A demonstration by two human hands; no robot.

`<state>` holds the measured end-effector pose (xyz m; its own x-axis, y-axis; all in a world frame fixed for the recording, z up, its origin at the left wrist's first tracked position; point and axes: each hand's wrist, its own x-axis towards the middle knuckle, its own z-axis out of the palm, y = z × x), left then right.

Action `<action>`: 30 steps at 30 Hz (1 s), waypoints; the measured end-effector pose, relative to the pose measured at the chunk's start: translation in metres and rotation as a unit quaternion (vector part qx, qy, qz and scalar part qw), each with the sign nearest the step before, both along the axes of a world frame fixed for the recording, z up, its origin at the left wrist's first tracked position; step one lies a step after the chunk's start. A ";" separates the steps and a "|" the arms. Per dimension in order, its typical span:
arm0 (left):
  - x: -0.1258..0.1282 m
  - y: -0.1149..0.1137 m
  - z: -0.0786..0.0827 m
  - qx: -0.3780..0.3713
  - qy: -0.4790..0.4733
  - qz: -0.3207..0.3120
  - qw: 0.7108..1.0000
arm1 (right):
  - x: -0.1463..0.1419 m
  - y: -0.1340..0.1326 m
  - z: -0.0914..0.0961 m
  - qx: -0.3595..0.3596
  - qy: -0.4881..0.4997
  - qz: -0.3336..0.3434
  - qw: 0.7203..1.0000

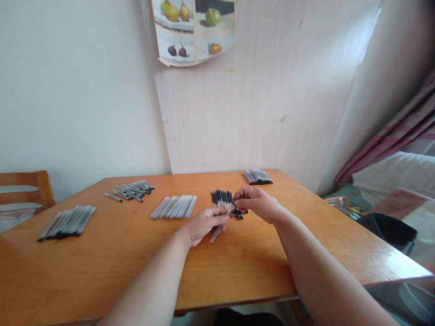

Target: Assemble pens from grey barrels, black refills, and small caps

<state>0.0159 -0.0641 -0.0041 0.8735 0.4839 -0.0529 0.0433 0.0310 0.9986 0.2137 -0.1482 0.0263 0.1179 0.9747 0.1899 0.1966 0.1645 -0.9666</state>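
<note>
My left hand (204, 225) is closed around a translucent whitish pen barrel (215, 234), which slants with its lower end toward me. At the barrel's upper end my right hand (253, 203) is closed in a pinch. What sits between its fingertips is too small to make out. Small black pieces (239, 215) lie on the table just below the right fingers. Right behind the hands is a row of thin black-and-clear pen parts (220, 196), partly covered by the fingers. To the left of my left hand lies a neat row of whitish pen barrels (175, 207).
The wooden table (142, 258) carries more pens: a row with black ends (68, 222) at left, a loose pile (132, 190) behind it, and a bundle (257, 176) at back right. A wooden chair (44, 190) stands left; a black container (387, 231) sits beyond the right edge.
</note>
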 end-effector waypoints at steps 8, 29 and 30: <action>0.001 0.001 -0.002 0.006 0.005 0.003 1.000 | -0.001 -0.001 0.001 -0.011 -0.013 0.009 1.000; 0.001 0.000 -0.001 0.005 -0.008 -0.002 1.000 | 0.002 -0.002 -0.001 -0.042 -0.002 0.029 0.999; 0.001 0.000 -0.001 0.005 -0.006 -0.004 1.000 | 0.001 -0.002 -0.001 -0.042 -0.006 0.029 0.999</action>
